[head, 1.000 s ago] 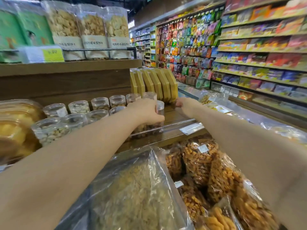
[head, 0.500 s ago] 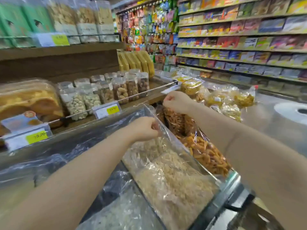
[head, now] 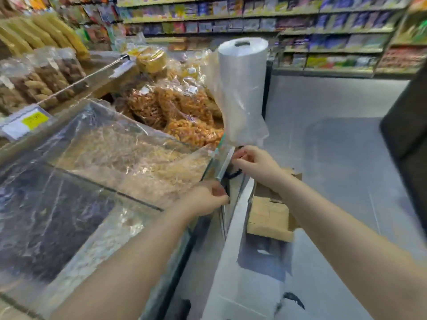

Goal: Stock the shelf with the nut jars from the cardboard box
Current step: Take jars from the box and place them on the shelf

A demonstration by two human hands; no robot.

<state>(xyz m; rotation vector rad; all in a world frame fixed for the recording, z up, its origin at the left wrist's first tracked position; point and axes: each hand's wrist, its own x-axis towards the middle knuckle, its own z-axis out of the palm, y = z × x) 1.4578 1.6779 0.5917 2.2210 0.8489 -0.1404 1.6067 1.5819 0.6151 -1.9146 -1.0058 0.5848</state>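
Looking down at the cardboard box (head: 269, 213), sitting on the grey floor (head: 335, 135) just beside the right end of the display counter (head: 231, 250), flaps open, contents not showing. Hovering the right hand (head: 254, 162) over the box's far edge, fingers curled in, nothing seen between them. Resting the left hand (head: 205, 199) at the counter's near right corner, fingers bent at the glass edge; too blurred for telling whether gripping anything.

Lying under clear film in the counter bins: pale shredded snack (head: 129, 158). Piling up farther back: bags of orange fried snacks (head: 184, 107). Standing upright at the counter's far right corner, right above the right hand: a roll of plastic bags (head: 242, 65). Sitting far left on the wooden shelf (head: 108, 90), behind a rail: the nut jars (head: 48, 77), blurred.
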